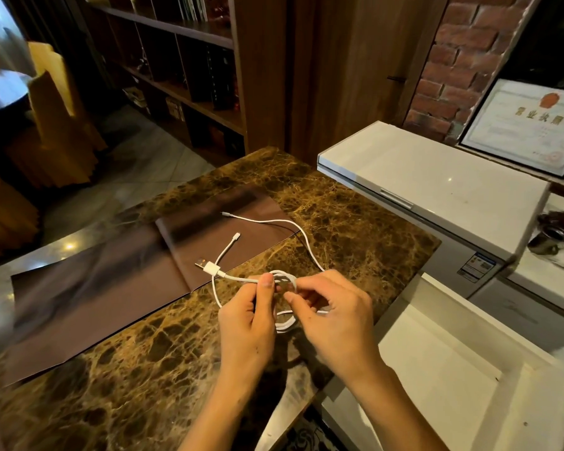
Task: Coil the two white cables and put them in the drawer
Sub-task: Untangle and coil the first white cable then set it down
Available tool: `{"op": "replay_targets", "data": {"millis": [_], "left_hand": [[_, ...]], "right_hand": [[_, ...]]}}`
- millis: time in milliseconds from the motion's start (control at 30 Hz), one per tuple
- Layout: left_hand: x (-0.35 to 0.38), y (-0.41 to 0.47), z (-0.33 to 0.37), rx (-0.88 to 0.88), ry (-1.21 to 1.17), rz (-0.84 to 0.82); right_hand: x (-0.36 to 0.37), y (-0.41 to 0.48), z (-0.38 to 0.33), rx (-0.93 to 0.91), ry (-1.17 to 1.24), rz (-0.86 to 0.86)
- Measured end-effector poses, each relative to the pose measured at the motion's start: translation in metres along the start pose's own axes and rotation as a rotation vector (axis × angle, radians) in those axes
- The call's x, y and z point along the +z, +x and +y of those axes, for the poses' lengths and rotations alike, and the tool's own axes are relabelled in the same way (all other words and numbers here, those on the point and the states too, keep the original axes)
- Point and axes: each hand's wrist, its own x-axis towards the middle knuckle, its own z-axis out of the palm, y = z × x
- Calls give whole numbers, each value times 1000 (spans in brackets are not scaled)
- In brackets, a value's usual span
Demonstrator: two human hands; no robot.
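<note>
A small coil of white cable (pixel 285 282) hangs just above the marble counter (pixel 137 369), pinched between my left hand (pixel 246 330) and my right hand (pixel 337 320). More of its loops (pixel 285 325) droop below my fingers. A loose thin strand (pixel 302 234) runs from the coil up and left to a small plug on the brown mat. A white USB plug (pixel 209 266) sticks out left of my left thumb. Another small connector (pixel 236 236) lies on the mat, its cord curving down under my left hand. I cannot tell which ends belong to which cable. The open white drawer (pixel 437 369) is at the lower right.
Dark brown mats (pixel 95 294) lie across the counter's left and middle. A white chest with a closed lid (pixel 420 177) stands behind the drawer. A framed certificate (pixel 528 125) leans on the brick wall, a metal cup (pixel 547 239) is at far right, and wooden shelves stand behind.
</note>
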Motion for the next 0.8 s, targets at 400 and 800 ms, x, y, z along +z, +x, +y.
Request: {"op": "replay_targets", "data": {"millis": [400,800], "left_hand": [[5,-12,-2,81,-40,-104],[-4,-8,-6,-60,-129,-11]], "right_hand": [[2,0,17,372,391,-369],[-8,-4,19,755,1093,-127]]}}
